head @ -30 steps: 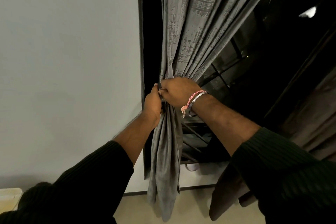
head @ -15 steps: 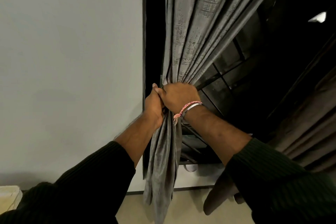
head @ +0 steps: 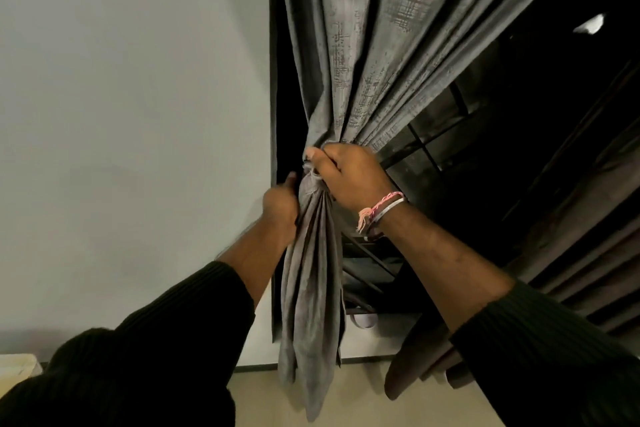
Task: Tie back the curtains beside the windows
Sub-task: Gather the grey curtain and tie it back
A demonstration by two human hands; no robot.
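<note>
While the left hand point(head: 280, 203) has dropped a bit lower on the gathered grey curtain point(head: 363, 80) at the window's left edge, fingers hidden behind the fabric so grip unclear, the right hand point(head: 349, 177) now pinches the bunch, so tie looks nearly cinched.

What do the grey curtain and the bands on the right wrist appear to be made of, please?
Grey curtain: likely woven fabric with a velvety sheen; soft folds, worn crosshatch print. Pink band: braided thread, frayed tassel end. Silver band: probably metal, smooth and shiny.
</note>
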